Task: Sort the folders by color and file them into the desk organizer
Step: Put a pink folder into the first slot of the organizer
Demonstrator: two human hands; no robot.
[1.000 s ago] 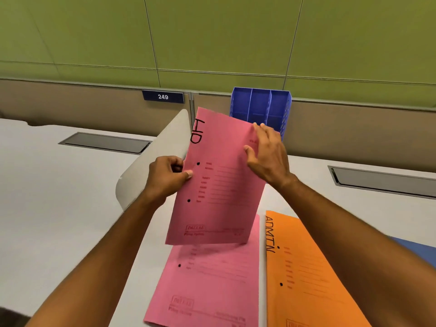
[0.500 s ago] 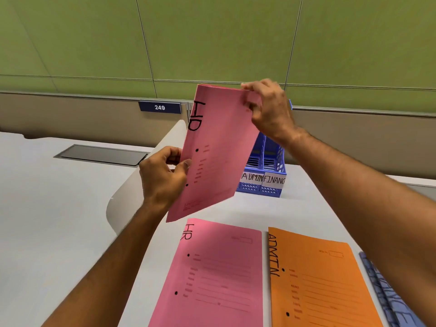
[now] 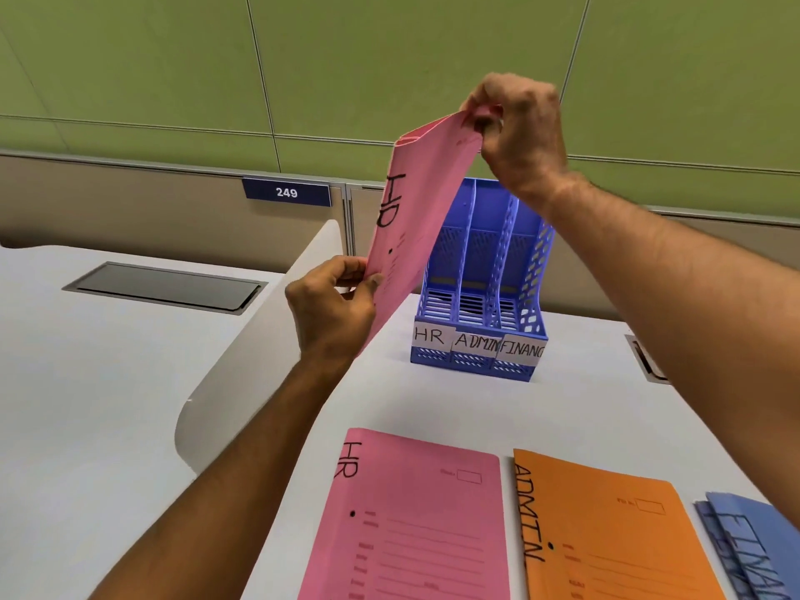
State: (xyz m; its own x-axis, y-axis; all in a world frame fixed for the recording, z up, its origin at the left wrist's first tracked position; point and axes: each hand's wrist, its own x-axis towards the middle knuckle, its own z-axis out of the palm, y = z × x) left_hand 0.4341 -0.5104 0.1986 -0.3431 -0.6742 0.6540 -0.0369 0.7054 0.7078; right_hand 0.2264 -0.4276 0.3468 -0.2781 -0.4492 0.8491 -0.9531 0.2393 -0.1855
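I hold a pink folder (image 3: 417, 218) marked HR upright in the air, just left of and in front of the blue desk organizer (image 3: 480, 296). My left hand (image 3: 333, 309) pinches its lower left edge. My right hand (image 3: 519, 132) pinches its top right corner, high above the organizer. The organizer has three slots labelled HR, ADMIN and FINANCE, and all three look empty. On the desk near me lie another pink HR folder (image 3: 411, 521), an orange ADMIN folder (image 3: 614, 534) and blue FINANCE folders (image 3: 749, 547).
A white desk (image 3: 86, 404) runs left, with a curved white divider panel (image 3: 242, 357) beside my left arm. Grey cable hatches (image 3: 164, 285) sit in the desk at left and right. A green partition wall with a 249 plate (image 3: 286, 192) stands behind the organizer.
Both hands have raised the pink folder higher and tilted it more edge-on. The organizer is now fully in view behind it.
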